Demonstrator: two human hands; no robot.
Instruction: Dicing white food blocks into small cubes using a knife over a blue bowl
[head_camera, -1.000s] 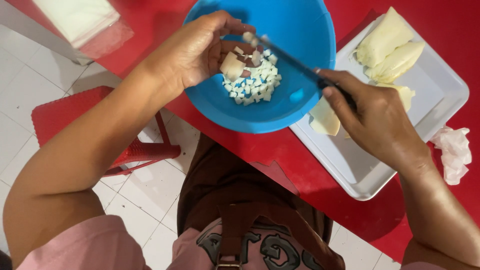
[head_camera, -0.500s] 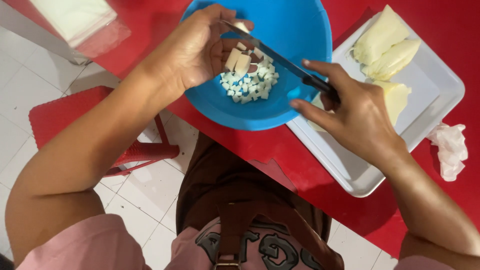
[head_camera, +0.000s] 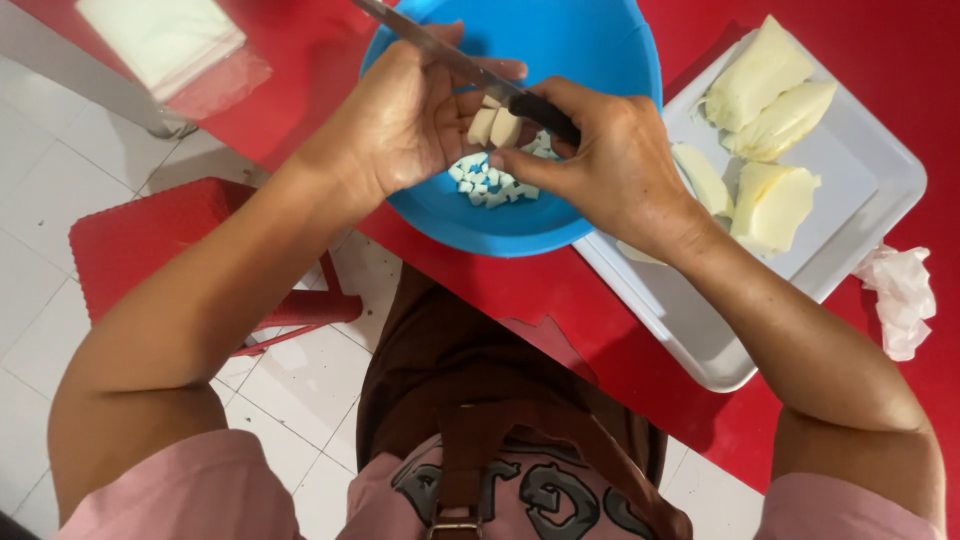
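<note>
Bowl (head_camera: 600, 60) left, tray (head_camera: 850, 200) right on your tabletop (head_camera: 900, 50)

Your hands meet over the bowl, diced bits (head_camera: 490, 180) inside it; wedges (head_camera: 770, 100) lie in the tray, crumpled tissue (head_camera: 900, 295) just right, a stool (head_camera: 170, 250) lower left.

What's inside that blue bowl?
Small pale cubes lie in the blue bowl. The left hand and right hand, which holds a knife, cover part of its inside.
</note>
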